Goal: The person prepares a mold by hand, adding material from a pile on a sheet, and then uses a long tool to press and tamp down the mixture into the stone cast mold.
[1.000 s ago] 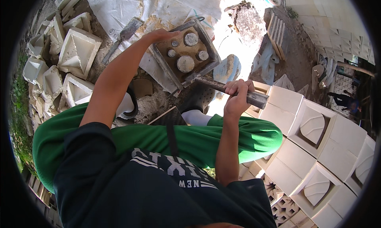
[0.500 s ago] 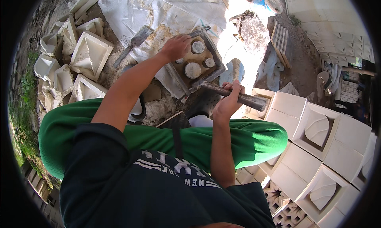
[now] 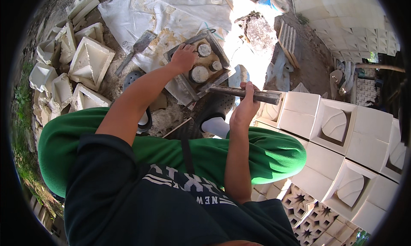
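Note:
A square dark mould frame (image 3: 220,53) lies in front of me, filled with brown sandy material. Pale round plugs stand up from the fill, among them a large plug (image 3: 199,74), another plug (image 3: 204,50) behind it and a small plug (image 3: 215,65). My left hand (image 3: 185,56) rests palm down on the fill at the mould's left side, fingers laid out; what lies under it is hidden. Beside the mould's near right corner, my right hand (image 3: 245,104) is closed around a long dark bar (image 3: 267,96), held level above the ground.
A flat trowel (image 3: 143,41) lies left of the mould on a white sheet (image 3: 124,14). Pale cast blocks (image 3: 90,59) are heaped at the left, with stacked blocks (image 3: 329,122) at the right. Farther off are a bucket (image 3: 274,4) and a slatted wooden piece (image 3: 287,42).
The whole view has shifted slightly, so the surroundings sit farther left. My left hand has moved a little across the fill, its fingers now flatter. My right hand still holds the bar, now more level.

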Available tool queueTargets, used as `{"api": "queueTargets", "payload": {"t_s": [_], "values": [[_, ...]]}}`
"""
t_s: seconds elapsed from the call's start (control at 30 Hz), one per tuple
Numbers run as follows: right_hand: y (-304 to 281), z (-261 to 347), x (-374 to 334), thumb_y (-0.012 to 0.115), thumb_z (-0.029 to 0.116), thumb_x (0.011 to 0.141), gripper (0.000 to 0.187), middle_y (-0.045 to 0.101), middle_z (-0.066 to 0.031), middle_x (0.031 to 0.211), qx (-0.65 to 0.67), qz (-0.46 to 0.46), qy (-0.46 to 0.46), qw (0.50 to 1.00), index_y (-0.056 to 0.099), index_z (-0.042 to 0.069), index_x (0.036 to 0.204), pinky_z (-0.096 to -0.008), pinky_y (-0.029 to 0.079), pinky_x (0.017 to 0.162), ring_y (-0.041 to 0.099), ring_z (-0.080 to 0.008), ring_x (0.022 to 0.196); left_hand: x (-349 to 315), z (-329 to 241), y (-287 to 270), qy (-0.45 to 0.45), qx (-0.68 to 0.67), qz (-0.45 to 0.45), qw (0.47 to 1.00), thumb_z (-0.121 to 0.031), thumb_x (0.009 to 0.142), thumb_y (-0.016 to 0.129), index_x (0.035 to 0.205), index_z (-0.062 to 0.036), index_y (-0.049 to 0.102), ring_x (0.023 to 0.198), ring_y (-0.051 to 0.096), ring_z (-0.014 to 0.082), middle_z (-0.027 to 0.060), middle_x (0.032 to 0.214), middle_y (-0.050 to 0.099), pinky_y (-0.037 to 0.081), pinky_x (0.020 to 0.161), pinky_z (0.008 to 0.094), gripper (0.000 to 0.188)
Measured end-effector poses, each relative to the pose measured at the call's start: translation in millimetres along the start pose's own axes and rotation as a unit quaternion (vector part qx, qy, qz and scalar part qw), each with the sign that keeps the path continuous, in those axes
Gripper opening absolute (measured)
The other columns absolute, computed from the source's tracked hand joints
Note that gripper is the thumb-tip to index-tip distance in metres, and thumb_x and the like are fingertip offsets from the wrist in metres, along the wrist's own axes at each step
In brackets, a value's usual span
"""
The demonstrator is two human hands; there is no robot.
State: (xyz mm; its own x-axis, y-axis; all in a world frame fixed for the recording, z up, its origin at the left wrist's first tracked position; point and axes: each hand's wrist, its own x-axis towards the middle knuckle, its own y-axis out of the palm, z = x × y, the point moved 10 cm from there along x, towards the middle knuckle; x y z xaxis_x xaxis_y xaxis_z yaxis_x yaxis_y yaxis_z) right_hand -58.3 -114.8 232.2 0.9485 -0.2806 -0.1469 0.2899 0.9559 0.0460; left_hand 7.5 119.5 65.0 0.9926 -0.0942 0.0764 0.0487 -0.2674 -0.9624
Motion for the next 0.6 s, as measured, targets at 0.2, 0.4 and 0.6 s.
{"api": "queueTargets", "payload": {"t_s": [0.2, 0.4, 0.6], "values": [[1, -21, 1, 0.059, 0.019, 0.094, 0.023, 0.063, -0.0100, 0.100, -0.013, -0.021, 0.016, 1.000, 0.058, 0.000, 0.106, -0.0344, 0.036, 0.099, 0.054, -0.0180, 0.101, -15, 39, -22, -0.156, -0.170, -0.046, 0.972, -0.022, 0.086, 0.059, 0.096, -0.0053, 0.066, 0.094, 0.063, 0.0362, 0.0185, 0.103, 0.065, 0.050, 0.080, 0.0457, 0.021], [10, -28, 2, 0.059, 0.014, 0.094, 0.011, 0.062, -0.0072, 0.091, 0.013, -0.066, 0.019, 0.998, 0.058, 0.003, 0.096, -0.0315, 0.040, 0.091, 0.055, -0.0160, 0.092, -17, 57, 7, -0.209, -0.220, -0.024, 0.952, -0.027, 0.086, 0.062, 0.086, -0.0058, 0.069, 0.081, 0.064, 0.0379, 0.0165, 0.080, 0.067, 0.049, 0.074, 0.0484, 0.022], [19, -23, 13, 0.058, 0.015, 0.094, 0.013, 0.061, -0.0059, 0.087, 0.025, -0.064, -0.003, 0.998, 0.056, 0.004, 0.089, -0.0339, 0.039, 0.094, 0.056, -0.0162, 0.091, -4, 61, 14, -0.215, -0.242, 0.007, 0.946, -0.029, 0.084, 0.065, 0.084, -0.0092, 0.073, 0.078, 0.065, 0.0362, 0.0140, 0.078, 0.068, 0.050, 0.072, 0.0456, 0.021]]}}
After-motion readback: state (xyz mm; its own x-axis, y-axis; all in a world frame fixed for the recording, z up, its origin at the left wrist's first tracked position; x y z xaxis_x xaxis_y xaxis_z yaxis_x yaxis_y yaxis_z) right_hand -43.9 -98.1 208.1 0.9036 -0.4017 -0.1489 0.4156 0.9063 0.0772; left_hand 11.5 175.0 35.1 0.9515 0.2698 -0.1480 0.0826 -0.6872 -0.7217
